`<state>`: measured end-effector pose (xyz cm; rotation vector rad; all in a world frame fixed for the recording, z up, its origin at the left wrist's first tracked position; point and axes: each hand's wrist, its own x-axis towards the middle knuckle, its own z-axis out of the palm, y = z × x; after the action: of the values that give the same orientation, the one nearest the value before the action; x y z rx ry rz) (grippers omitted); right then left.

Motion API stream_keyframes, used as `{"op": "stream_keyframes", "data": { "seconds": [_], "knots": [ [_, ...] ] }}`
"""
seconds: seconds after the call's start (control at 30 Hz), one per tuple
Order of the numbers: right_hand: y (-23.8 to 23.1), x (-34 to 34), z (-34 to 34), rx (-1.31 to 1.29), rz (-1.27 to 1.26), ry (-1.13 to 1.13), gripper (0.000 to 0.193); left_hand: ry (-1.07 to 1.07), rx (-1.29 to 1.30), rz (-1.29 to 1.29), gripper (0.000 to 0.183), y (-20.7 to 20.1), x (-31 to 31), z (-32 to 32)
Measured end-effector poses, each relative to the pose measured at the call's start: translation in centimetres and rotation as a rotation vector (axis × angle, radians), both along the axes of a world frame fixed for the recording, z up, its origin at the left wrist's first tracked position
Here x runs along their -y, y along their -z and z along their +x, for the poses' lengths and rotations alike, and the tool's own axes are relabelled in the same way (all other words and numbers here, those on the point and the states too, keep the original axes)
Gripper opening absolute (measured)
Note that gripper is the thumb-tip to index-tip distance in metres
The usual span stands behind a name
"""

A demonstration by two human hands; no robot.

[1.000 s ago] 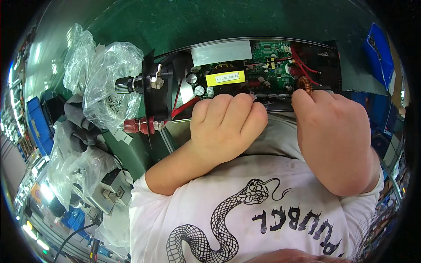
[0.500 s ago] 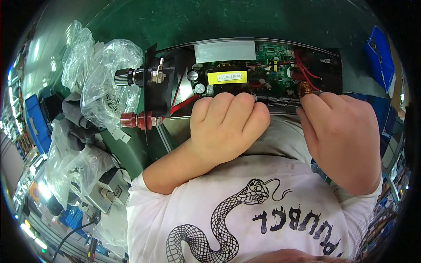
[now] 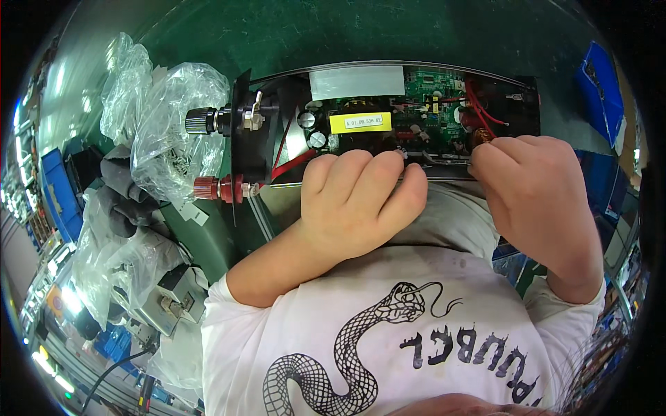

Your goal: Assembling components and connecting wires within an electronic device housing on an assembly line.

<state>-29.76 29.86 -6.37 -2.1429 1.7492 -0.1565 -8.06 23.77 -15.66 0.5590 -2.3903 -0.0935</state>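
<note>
An open power inverter (image 3: 277,182) lies lengthwise before me, with a green circuit board (image 3: 433,125), a yellow-wrapped transformer (image 3: 361,123) and a copper coil (image 3: 481,137) inside its black case. My left hand (image 3: 357,197) is closed over the near long edge, knuckles up; its fingertips are hidden. Close to the coil at the near right, my right hand (image 3: 534,191) has its fingers curled and pressed together, and whatever they hold is out of sight. A black terminal (image 3: 201,121) and a red terminal (image 3: 209,188) stick out of the left end plate (image 3: 251,149).
Clear plastic bags (image 3: 177,132), one with small metal parts, lie on the green table (image 3: 451,31) to the left. Beyond them is a blue bin (image 3: 61,191). Grey cloth-like material (image 3: 128,201) sits below the bags. Another blue bin (image 3: 600,93) stands at the far right.
My right hand has shifted slightly up and left, its wrist turning. The end plate with its terminals has edged slightly right. My left hand stays in nearly the same place.
</note>
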Motion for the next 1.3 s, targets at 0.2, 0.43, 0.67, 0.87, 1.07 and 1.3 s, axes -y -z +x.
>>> {"op": "stream_keyframes", "data": {
  "seconds": [0.2,0.43,0.67,0.87,1.07,1.3],
  "knots": [
    [-0.9,-0.2,-0.4,0.089,-0.016,0.044,0.012,0.005,-0.017,-0.013,0.027,0.2,0.1,0.1],
    [-2.5,-0.7,0.0,-0.034,-0.009,0.066,0.012,0.001,0.007,-0.018,0.027,0.2,0.0,0.2],
    [-2.3,-0.7,1.5,-0.142,0.047,0.098,0.012,0.009,0.005,-0.021,0.025,0.1,0.1,0.1],
    [-1.3,-0.4,2.1,-0.191,0.099,0.061,0.011,0.01,0.013,-0.01,0.025,0.0,0.2,0.3],
    [-0.1,0.4,0.8,-0.064,0.04,-0.033,0.01,0.016,0.014,-0.003,0.024,-0.1,0.1,0.2],
    [0.3,0.1,-0.5,0.12,-0.042,-0.041,0.011,0.024,0.021,0.007,0.023,-0.2,0.2,0.3]
  ]
}}
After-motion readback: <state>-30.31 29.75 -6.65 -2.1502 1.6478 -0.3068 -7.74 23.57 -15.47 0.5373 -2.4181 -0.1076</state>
